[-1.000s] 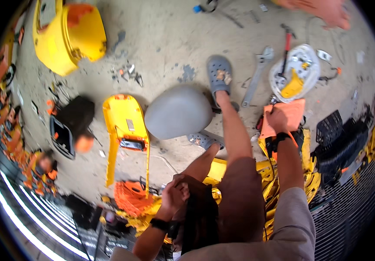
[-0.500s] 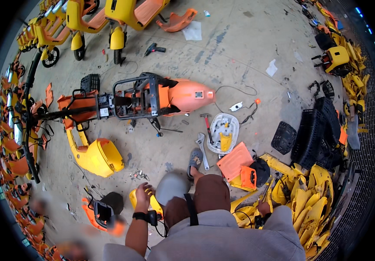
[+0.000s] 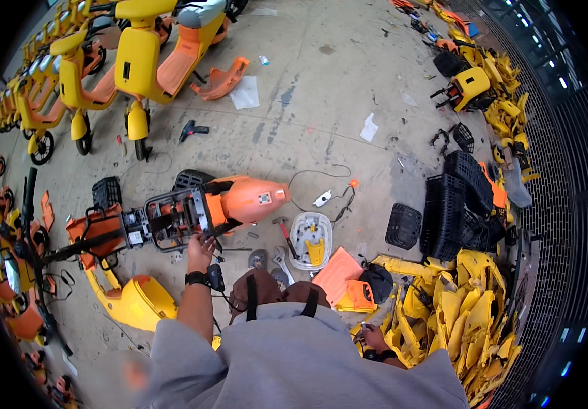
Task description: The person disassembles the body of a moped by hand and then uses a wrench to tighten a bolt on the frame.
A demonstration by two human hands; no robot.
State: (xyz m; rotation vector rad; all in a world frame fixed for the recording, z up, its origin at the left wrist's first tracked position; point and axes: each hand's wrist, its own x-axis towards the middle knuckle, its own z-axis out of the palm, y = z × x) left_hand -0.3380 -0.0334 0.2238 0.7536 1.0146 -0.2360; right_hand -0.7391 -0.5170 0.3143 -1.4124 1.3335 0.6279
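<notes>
A partly stripped scooter (image 3: 256, 198) lies across the floor in front of me, its orange tail to the right and its black frame bare. At the frame's near edge my left hand (image 3: 201, 251) has its fingers curled on the black metal. My right hand (image 3: 374, 337) is low on the right, beside a heap of yellow body panels (image 3: 444, 307). Its fingers are closed round a small pale thing, too small to name. Close to my left arm lies a yellow scooter body shell (image 3: 147, 303).
A white tray (image 3: 328, 235) of small parts, a red-handled hammer (image 3: 286, 237) and an adjustable wrench (image 3: 282, 260) lie near my feet. Black baskets (image 3: 440, 211) are stacked at right. A power drill (image 3: 192, 131) rests beyond the scooter, before parked yellow scooters (image 3: 141, 61).
My left hand has moved forward from a yellow part on the floor to the scooter's frame. My body has risen from a crouch, and the whole view has shifted.
</notes>
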